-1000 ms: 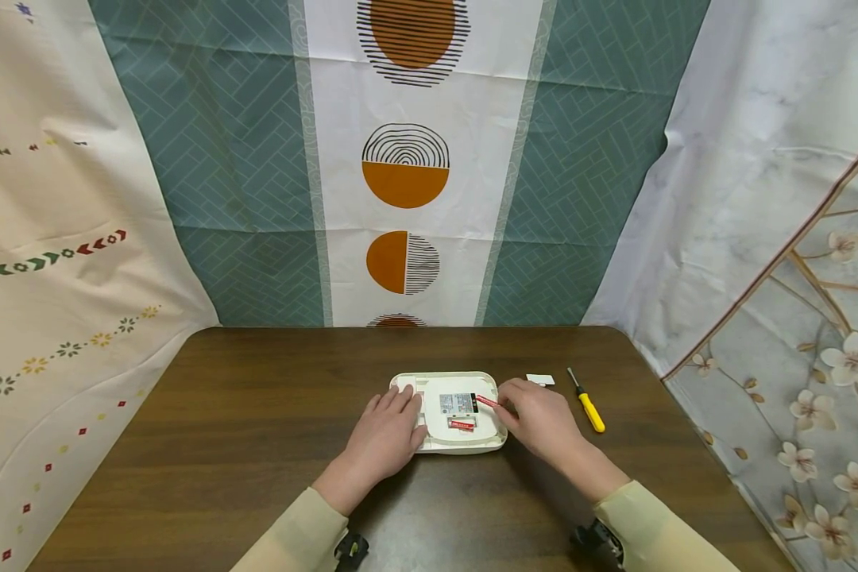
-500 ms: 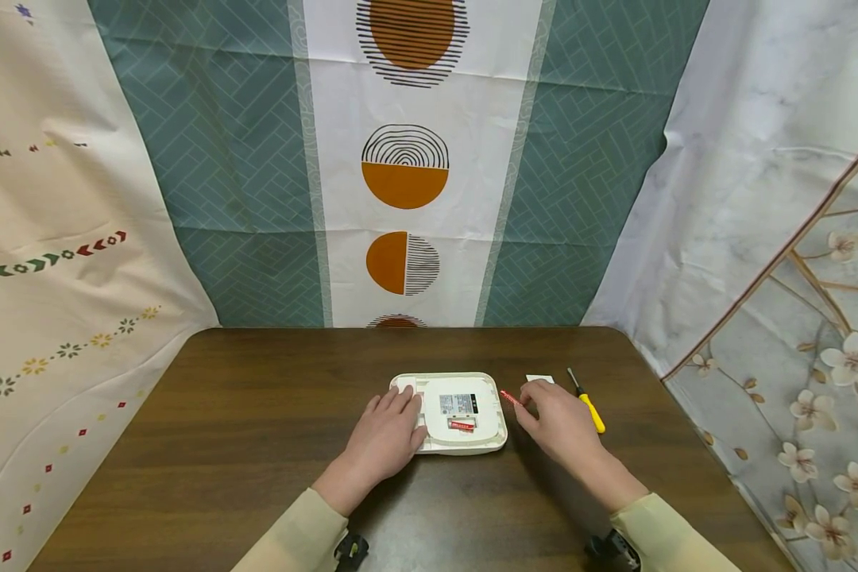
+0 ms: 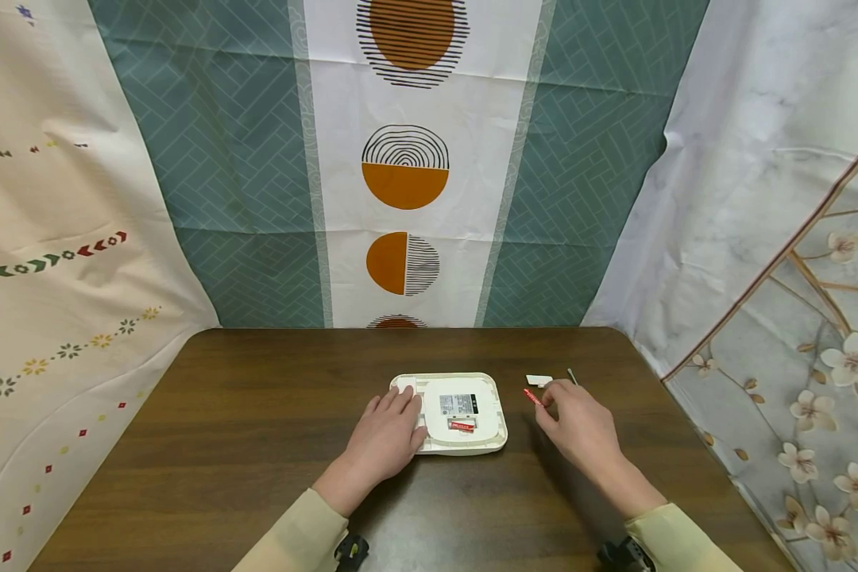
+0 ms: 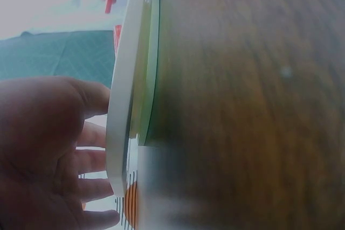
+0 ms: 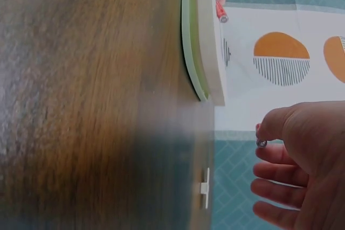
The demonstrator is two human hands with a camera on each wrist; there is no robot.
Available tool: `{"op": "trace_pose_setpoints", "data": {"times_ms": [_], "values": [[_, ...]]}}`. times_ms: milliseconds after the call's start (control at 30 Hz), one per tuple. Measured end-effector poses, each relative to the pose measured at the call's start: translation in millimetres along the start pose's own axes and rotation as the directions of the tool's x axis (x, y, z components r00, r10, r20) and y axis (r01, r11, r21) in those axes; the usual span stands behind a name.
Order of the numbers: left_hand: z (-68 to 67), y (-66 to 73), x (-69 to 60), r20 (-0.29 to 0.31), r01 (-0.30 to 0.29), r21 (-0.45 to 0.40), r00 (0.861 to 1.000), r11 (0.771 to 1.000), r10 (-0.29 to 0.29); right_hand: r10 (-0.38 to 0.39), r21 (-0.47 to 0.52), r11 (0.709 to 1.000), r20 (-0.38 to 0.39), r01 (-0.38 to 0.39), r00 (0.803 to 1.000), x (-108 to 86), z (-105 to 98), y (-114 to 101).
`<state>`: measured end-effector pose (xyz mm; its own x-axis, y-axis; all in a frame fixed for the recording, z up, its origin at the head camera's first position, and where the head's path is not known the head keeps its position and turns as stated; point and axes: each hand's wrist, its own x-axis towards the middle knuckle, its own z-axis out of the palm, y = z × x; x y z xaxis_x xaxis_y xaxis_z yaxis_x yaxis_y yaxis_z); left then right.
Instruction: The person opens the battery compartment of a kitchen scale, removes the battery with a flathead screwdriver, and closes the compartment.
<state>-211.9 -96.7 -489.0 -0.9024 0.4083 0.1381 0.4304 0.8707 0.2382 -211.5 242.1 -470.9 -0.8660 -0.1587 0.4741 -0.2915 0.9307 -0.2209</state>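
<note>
White rounded-square plastic device (image 3: 436,421) lies flat on the dark brown wood-grain desk (image 3: 257,429), a printed grey label (image 3: 458,403) on its upper face. Left hand (image 3: 388,433) rests palm down along its 9 o'clock side, fingers fairly straight, thumb apart. Just below the label, at its 6 o'clock, a red cylindrical battery (image 3: 461,427) sits in a rectangular recess. Right hand (image 3: 579,421) well off the device at 3 o'clock, thumb and forefinger pinching a second red cylindrical battery (image 3: 533,397), raised above the desk; it points out toward the hand's 10 o'clock. Silver end visible from the right wrist. Small white plastic piece with a tab (image 3: 539,380) on the desk, near that battery's 12 o'clock. Yellow-handled screwdriver (image 3: 572,376) at the right hand's 12 o'clock: head view gives only the metal shaft, handle hidden behind the hand. Teal-and-white patterned fabric (image 3: 493,159) hangs at 12 o'clock, beyond the desk.
</note>
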Motion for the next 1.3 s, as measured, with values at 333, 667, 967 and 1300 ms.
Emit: {"op": "trace_pose_setpoints", "data": {"times_ms": [333,667,967,1300], "values": [[0.9,-0.2,-0.1,-0.003,-0.002,0.002,1.0,1.0,0.002,0.037,-0.01,0.999,0.004,-0.037,0.999,-2.2,-4,11],[1.7,-0.4,1.7,0.009,0.009,0.012,1.0,1.0,-0.009,-0.038,-0.045,0.998,-0.049,0.035,0.998,-3.1,-6,25],[1.9,-0.7,0.7,0.002,0.002,0.012,1.0,1.0,-0.002,0.021,-0.078,0.997,0.017,-0.019,1.0,-5.2,-5,34],[2.0,-1.0,1.7,-0.001,-0.001,0.014,1.0,1.0,0.001,0.038,-0.116,0.993,0.078,-0.029,0.996,-3.8,-1,40]]}}
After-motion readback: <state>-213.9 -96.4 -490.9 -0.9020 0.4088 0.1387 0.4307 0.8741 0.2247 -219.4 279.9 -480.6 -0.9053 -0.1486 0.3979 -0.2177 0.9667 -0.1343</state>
